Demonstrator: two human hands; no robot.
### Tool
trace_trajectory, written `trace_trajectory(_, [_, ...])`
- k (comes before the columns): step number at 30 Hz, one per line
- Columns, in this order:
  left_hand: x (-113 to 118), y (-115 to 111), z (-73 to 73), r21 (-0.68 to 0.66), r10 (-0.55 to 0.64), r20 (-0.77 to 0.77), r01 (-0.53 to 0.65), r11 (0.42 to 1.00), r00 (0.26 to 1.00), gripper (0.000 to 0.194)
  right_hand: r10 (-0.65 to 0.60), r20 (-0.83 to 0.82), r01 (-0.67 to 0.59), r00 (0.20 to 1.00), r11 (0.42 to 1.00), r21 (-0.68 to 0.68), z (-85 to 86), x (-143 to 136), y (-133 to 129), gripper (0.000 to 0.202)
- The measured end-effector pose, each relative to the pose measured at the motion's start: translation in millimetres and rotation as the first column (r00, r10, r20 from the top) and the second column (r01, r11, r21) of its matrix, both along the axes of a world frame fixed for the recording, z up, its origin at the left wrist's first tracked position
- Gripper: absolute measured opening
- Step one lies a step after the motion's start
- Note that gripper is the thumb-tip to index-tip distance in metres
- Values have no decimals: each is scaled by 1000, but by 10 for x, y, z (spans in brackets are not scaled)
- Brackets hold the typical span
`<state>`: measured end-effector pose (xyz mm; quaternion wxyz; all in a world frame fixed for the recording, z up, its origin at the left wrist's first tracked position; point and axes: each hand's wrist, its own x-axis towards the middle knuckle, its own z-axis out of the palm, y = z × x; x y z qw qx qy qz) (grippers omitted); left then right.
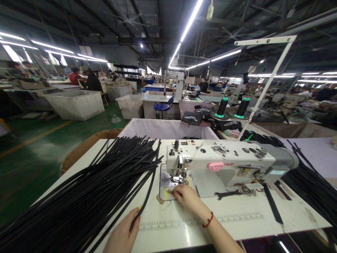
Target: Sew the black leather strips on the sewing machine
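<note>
A narrow black strap runs up from my left hand, which is closed around its lower end near the table's front. Beside it, to the left, lies a large bundle of similar black straps. My right hand is closed on a small pointed metal tool whose tip shows past the fingers. It rests at the needle plate, just in front of the presser foot of a white sewing machine. The fingers partly cover the tool, so its exact kind is unclear.
A clear ruler lies along the table front. To the right are a wrench, a loose black strip and more straps. Behind stand a white bin and thread cones. Other people sit at far left.
</note>
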<state>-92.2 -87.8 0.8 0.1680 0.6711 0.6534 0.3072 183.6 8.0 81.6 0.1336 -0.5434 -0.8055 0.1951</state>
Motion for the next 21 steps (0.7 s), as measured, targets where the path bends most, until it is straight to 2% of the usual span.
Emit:
trace_trajectory(5, [-1,9,104,-14,2,-18,-2,1000,1000,39,-170,14,169,985,984,58,-108,-15,28,27])
trace_trajectory(8, [-4,7,111,9,7,-38,-7,1000,999,38,-200,10,199,980,978,69,-167,-41,58,25])
trace_trajectory(15, [-12,-12,93,71,-9,-83,15,997,997,33,-193,-56,197,980,978,73,-270,-210,116,25])
trace_trajectory(21, [-29,-25,68,148,-50,-140,71,987,989,32,-38,-177,46,984,998,42,-247,-227,73,18])
